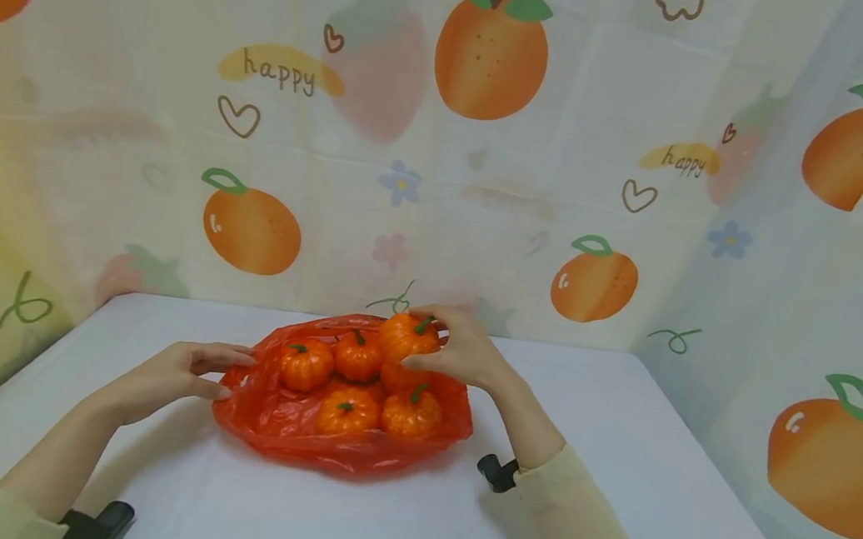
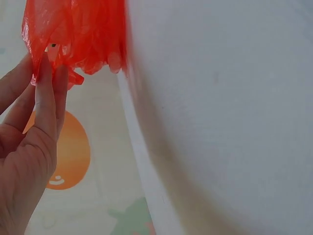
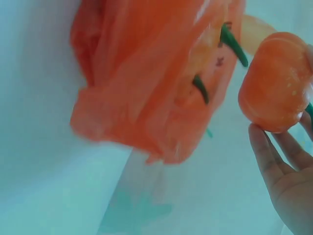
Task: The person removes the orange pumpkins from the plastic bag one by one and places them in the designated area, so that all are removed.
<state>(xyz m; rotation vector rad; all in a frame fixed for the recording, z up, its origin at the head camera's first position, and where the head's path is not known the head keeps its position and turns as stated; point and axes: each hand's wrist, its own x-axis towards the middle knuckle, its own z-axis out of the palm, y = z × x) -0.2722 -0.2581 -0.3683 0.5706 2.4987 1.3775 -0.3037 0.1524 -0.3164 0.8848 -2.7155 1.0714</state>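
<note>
A thin red plastic bag (image 1: 291,448) lies spread open on the table, with several small orange toy pumpkins (image 1: 306,364) with green stems inside. My left hand (image 1: 184,373) pinches the bag's left edge; in the left wrist view its fingers are on the crumpled red plastic (image 2: 93,34). Over the right side of the bag, my right hand (image 1: 467,351) grips one pumpkin (image 1: 402,337) between thumb and fingers, above the others. The right wrist view shows this held pumpkin (image 3: 276,83) apart from the bag, whose side (image 3: 142,98) hides most of the other pumpkins.
The white-covered table (image 1: 234,506) extends in front of the bag and to both sides. Behind it hangs a pale curtain (image 1: 478,248) printed with oranges, hearts and the word happy. Dark wrist-worn devices (image 1: 496,473) sit on both forearms.
</note>
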